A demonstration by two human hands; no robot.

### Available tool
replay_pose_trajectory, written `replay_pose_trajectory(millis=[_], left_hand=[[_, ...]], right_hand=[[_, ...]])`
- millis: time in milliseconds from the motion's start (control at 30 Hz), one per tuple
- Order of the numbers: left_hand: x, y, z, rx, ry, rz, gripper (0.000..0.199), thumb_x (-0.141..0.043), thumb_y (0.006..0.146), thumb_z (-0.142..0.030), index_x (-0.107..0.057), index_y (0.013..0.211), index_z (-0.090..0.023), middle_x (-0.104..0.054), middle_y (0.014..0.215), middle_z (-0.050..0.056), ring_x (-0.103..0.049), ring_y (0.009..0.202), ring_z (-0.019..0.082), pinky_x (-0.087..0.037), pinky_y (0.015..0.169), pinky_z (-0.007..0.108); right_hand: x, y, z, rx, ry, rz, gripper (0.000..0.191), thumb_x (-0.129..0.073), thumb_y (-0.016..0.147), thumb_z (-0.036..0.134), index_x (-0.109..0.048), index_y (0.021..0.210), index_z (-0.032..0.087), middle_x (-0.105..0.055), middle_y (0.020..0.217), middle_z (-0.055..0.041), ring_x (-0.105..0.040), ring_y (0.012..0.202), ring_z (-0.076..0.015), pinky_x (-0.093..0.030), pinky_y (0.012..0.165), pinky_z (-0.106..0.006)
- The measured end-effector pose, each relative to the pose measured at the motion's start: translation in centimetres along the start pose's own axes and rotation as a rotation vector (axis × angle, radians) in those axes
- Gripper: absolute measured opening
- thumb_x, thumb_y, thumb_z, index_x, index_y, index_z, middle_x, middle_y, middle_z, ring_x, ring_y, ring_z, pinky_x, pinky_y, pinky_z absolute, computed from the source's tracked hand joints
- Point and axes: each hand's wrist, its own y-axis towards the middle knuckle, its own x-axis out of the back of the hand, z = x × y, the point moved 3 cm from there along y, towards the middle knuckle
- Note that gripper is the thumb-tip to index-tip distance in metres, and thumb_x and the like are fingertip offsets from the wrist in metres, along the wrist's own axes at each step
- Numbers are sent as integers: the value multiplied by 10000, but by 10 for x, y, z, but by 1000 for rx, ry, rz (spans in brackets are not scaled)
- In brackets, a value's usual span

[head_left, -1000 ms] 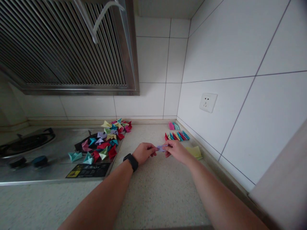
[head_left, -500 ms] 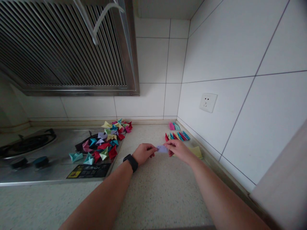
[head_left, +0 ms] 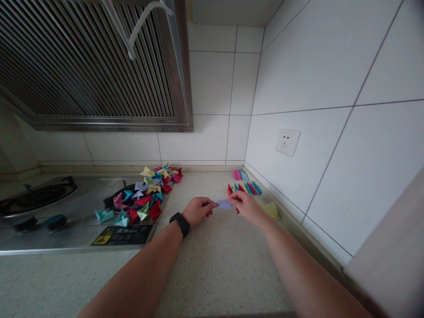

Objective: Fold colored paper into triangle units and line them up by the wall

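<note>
pinching one purple paper (head_left: 224, 204) by its two ends, with left hand (head_left: 200, 212) and right hand (head_left: 243, 206), fingertips closing on it at both sides and leaving no open gap. stretching it flat between the two grips, over one counter (head_left: 218, 265); not telling whether it is touching down. wearing one watch (head_left: 180, 224) on the left wrist, behind that grip.

having one row of colored folds (head_left: 245, 188) just beyond the right grip, leaning close together, too tight for an exact count. showing two more, one pink (head_left: 237, 174) and one teal (head_left: 244, 175), farther beyond. having one yellow sheet (head_left: 272, 210) just right of the right grip, partly hiding behind the forearm.

facing one stove (head_left: 82, 225) left of both grips, with two knobs (head_left: 55, 222), one label (head_left: 121, 235) and one heap (head_left: 144, 201) of over twenty folded pieces, overlapping. facing one socket (head_left: 288, 142) up and right of the grips, one hood (head_left: 183, 88) up and left.
</note>
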Motion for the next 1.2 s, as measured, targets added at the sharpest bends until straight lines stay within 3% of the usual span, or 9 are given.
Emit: replay_pose_trajectory(millis=[400, 867, 1200], left_hand=[[7, 5, 5, 2, -78, -94, 384, -543, 777, -504, -641, 800, -134, -564, 612, 0, -496, 507, 91, -343, 450, 192], [11, 2, -6, -56, -51, -63, 319, -542, 793, -437, -608, 743, -129, -554, 558, -12, -443, 474, 77, -348, 488, 195], [12, 3, -1, -44, -61, -136, 347, -557, 780, -470, -626, 773, -130, -518, 558, -24, -461, 483, 81, -365, 473, 195]], right_hand=[[0, -2, 2, -45, 11, -20, 262, -538, 819, 417, -624, 840, 171, -532, 562, 19, -496, 472, -106, -363, 415, -192], [-3, -1, 4, -33, -22, 6, 264, -525, 827, 409, -630, 815, 167, -541, 585, 16, -480, 480, -100, -340, 447, -200], [-2, -3, 5, -45, -22, 41, 274, -529, 824, 418, -630, 808, 165, -591, 646, -4, -483, 495, -97, -359, 468, -205]])
